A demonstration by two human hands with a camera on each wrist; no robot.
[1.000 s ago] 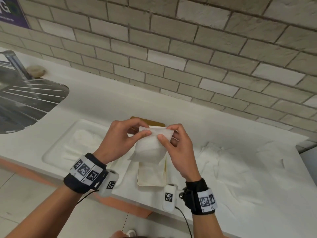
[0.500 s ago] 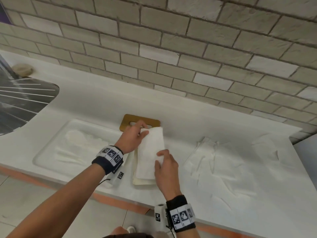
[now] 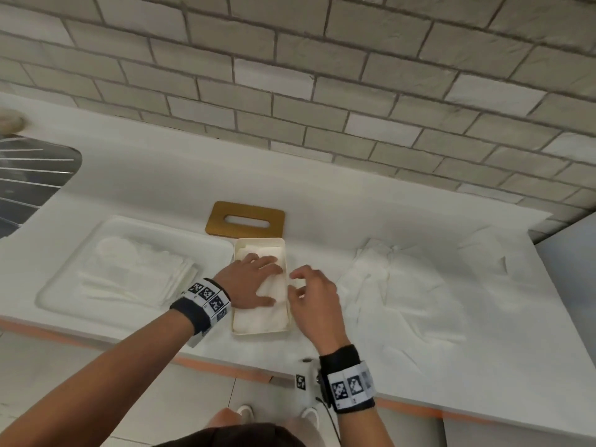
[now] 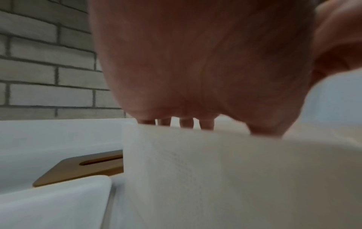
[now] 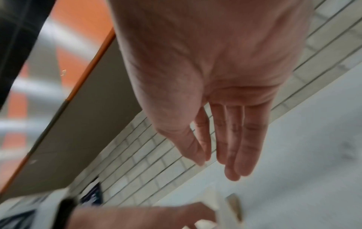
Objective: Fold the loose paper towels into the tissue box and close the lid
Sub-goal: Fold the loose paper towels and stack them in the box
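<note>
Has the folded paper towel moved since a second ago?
Yes. The folded paper towel has gone down from the air above the tissue box into it, under the flat left hand.

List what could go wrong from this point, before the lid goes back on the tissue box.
1. The left hand presses flat on the folded paper towel in the tissue box; once released, the towel may spring up above the rim and block the lid.
2. The right hand hovers empty beside the box; reaching for the crumpled paper towels on the counter, it might knock the box.
3. The wooden lid lies behind the box; more towels may overfill it.
</note>
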